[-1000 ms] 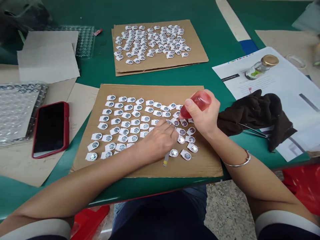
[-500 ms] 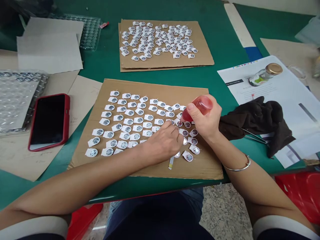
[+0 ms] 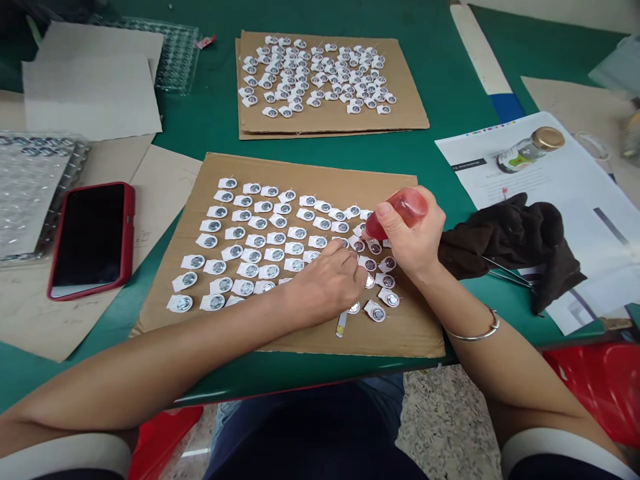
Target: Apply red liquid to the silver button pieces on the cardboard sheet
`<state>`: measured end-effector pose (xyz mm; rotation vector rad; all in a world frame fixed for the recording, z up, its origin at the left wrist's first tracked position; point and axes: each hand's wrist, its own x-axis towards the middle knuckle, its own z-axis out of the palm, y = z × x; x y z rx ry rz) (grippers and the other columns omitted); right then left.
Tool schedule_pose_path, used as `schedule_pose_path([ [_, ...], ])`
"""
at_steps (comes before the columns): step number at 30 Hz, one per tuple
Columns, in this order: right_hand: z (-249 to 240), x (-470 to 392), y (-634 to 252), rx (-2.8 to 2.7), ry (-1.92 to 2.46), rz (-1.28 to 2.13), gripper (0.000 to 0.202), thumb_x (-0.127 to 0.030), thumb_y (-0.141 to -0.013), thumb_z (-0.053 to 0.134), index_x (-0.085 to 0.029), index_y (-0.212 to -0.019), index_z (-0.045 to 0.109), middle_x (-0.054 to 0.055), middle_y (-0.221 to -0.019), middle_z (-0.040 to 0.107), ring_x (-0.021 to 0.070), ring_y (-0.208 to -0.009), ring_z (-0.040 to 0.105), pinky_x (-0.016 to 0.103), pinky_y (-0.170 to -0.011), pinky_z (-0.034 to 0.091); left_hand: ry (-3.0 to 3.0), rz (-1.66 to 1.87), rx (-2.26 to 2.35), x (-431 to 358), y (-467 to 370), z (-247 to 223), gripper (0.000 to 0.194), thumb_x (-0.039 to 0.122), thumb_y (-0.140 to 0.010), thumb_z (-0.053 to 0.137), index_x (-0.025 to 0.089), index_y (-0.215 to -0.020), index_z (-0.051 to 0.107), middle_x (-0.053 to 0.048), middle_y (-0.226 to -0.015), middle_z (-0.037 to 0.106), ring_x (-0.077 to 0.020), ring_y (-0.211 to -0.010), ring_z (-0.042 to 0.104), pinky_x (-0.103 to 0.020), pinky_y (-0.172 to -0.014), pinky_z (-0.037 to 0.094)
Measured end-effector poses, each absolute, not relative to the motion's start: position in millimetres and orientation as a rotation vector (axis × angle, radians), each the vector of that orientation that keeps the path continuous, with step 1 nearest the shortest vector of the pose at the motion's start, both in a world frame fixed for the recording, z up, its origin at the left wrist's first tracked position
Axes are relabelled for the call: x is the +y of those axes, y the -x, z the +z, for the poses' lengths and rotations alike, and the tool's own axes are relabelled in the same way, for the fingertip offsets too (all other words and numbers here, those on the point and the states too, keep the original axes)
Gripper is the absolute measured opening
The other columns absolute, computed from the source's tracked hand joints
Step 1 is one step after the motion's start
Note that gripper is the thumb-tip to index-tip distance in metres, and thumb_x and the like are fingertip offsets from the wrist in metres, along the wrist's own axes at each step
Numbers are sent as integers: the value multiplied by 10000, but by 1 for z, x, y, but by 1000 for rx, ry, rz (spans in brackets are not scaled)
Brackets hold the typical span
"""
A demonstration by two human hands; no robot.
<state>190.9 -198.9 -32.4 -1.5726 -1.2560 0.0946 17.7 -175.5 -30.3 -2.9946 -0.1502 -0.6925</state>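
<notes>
My right hand (image 3: pixel 419 233) is wrapped round a translucent red squeeze bottle (image 3: pixel 399 212), its lower end pointing down and left over small round silvery pieces on white tabs. My left hand (image 3: pixel 330 283) rests just left of it, its fingers curled together; what they hold, if anything, is hidden. Both are above the near cardboard sheet (image 3: pixel 300 341), which bears rows of these white-tabbed pieces (image 3: pixel 243 287). A narrow strip with a yellowish part (image 3: pixel 341 325) sticks out below my left hand.
A second cardboard stack (image 3: pixel 320 125) with similar pieces lies farther back. At left are a red-cased phone (image 3: pixel 92 240) and clear plastic trays (image 3: pixel 45 193). On the right, a dark cloth (image 3: pixel 515 233), tweezers (image 3: pixel 509 275) and a glass jar (image 3: pixel 531 150) lie on or beside printed paper (image 3: pixel 575 193).
The view has shifted slightly, so things at the left appear a little farther left and higher. Both hands stay nearly in place, with the red bottle still in my right hand.
</notes>
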Motion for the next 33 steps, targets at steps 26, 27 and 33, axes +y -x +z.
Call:
schedule_pose_path([
  [26, -32, -199, -192, -1236, 1576, 130, 332, -536, -729, 622, -213, -776, 561, 21, -717, 586, 161, -656, 561, 348, -628, 495, 3067, -601, -158, -175, -18, -28, 268, 28, -877, 370, 107, -676, 528, -71, -626, 549, -165, -646, 485, -343, -741, 430],
  [27, -33, -199, -192, -1234, 1572, 130, 328, -531, -729, 625, -212, -776, 561, 20, -713, 587, 159, -651, 563, 346, -623, 496, 3060, -601, -160, -175, -17, -29, 265, 27, -874, 375, 106, -678, 534, -72, -626, 550, -166, -648, 487, -345, -742, 431],
  [33, -33, -198, -194, -1220, 1573, 130, 326, -525, -727, 630, -211, -786, 564, 18, -719, 589, 162, -652, 569, 355, -631, 497, 3061, -597, -159, -175, -17, -29, 269, 27, -881, 365, 97, -698, 548, -77, -639, 560, -165, -664, 500, -348, -758, 435],
])
